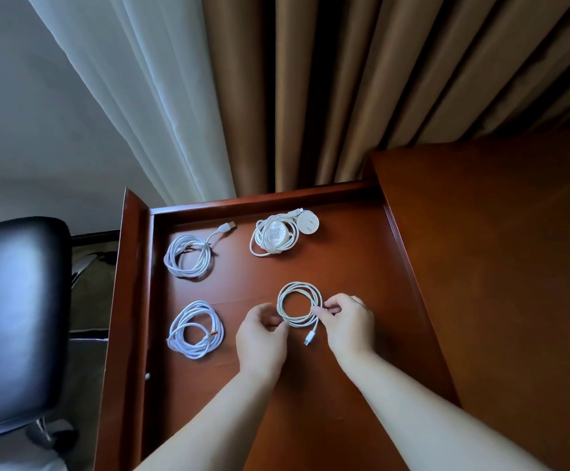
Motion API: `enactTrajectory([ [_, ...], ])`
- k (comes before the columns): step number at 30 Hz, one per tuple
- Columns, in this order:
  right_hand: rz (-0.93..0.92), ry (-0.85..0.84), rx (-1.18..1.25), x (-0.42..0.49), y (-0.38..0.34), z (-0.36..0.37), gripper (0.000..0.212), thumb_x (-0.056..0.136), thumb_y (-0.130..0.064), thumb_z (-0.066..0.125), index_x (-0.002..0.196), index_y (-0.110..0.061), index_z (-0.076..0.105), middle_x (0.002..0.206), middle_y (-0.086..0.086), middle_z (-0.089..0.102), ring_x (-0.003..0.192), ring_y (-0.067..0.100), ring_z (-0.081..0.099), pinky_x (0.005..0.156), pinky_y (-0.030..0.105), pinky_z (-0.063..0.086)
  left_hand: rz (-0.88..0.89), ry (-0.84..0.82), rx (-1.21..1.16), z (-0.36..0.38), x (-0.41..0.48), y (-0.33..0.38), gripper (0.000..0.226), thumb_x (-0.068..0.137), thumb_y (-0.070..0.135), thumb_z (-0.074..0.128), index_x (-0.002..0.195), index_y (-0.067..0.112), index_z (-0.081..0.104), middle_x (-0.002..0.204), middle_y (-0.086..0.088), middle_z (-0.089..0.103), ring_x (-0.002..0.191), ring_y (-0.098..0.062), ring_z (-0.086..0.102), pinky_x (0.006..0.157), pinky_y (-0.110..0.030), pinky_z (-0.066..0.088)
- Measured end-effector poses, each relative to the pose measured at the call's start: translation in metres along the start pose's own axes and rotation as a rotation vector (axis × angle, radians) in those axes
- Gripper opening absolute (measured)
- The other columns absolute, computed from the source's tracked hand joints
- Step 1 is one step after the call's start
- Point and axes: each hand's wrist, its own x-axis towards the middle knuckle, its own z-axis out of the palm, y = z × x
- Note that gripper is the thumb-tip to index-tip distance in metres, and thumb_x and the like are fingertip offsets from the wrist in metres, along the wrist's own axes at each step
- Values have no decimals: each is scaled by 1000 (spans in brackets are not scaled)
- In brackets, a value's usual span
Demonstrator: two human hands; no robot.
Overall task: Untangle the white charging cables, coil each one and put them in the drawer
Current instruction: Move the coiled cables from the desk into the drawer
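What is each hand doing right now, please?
Left hand: closed on the left side of the coiled cable.
Right hand: pinching the same coil's right side.

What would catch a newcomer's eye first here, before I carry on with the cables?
Both hands, the left hand and right hand, pinching a small white cable coil low in the open wooden drawer. Then the three other white coils already lying there: one at the back left, one front left, and one with a round plug at the back.
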Motion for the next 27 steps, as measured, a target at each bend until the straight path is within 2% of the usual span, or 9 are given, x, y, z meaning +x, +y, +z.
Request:
enactTrajectory([
  [3, 57, -9, 49, -3, 3, -5, 24, 78, -33, 74, 87, -11, 70, 87, 1, 61, 69, 10, 53, 52, 8, 33, -10, -4, 13, -2, -2, 1, 28, 79, 14, 69, 96, 28, 53, 79, 16, 61, 77, -3, 58, 72, -17, 38],
  [5, 114, -18, 93, -8, 7, -10, 26, 85, -37, 66, 94, -13, 68, 94, 1, 64, 76, 9, 55, 55, 10, 38, -12, 0, 45, -3, -4, 1, 26, 80, 14, 68, 102, 24, 58, 85, 11, 63, 82, -7, 59, 75, -19, 39],
  [9, 176, -35, 163, -23, 10, -21, 36, 95, -41, 46, 111, -15, 65, 106, 1, 68, 90, 15, 64, 77, 29, 56, 12, 18, 113, -4, -13, 2, 31, 84, 19, 62, 115, 17, 62, 107, 0, 66, 98, -14, 61, 81, -23, 42],
  [13, 160, -58, 261, -41, 9, -52, 26, 95, -33, 48, 106, -17, 66, 96, -4, 69, 76, 9, 66, 75, 31, 58, 56, 25, 131, 4, -34, 23, 28, 88, 22, 55, 115, 18, 63, 115, 1, 64, 106, -16, 59, 90, -29, 44],
  [15, 135, -64, 326, -48, 9, -78, 18, 92, -27, 52, 94, -19, 68, 87, -5, 69, 69, 9, 67, 73, 34, 58, 139, -29, 111, 17, -51, 49, 24, 89, 18, 53, 110, 16, 66, 110, 4, 65, 101, -14, 59, 86, -25, 43],
  [17, 112, -46, 386, -52, 13, -110, 13, 89, -24, 55, 83, -22, 67, 80, -4, 69, 69, 13, 67, 72, 36, 58, 241, -144, 79, 36, -74, 81, 20, 89, 15, 54, 103, 15, 67, 99, 6, 65, 91, -10, 59, 81, -23, 44],
  [21, 204, 52, 638, -68, 44, -188, 17, 89, -15, 54, 78, -14, 68, 70, 3, 69, 63, 18, 62, 67, 37, 55, 388, -451, 37, 93, -135, 138, 16, 89, 12, 59, 99, 10, 71, 80, -3, 71, 63, -16, 67, 66, -31, 57],
  [24, 326, 120, 923, -88, 87, -254, 16, 92, -13, 54, 84, -14, 68, 78, 6, 70, 70, 19, 64, 71, 34, 55, 423, -689, 75, 145, -196, 164, 15, 90, 15, 61, 101, 11, 70, 89, -5, 71, 75, -16, 68, 64, -24, 57],
  [27, 401, 184, 1116, -117, 151, -315, 12, 90, -11, 57, 88, -13, 68, 82, 8, 71, 74, 21, 66, 66, 31, 55, 240, -972, -35, 198, -257, 172, 14, 89, 11, 61, 99, 6, 70, 93, -12, 71, 84, -20, 69, 66, -24, 56],
])
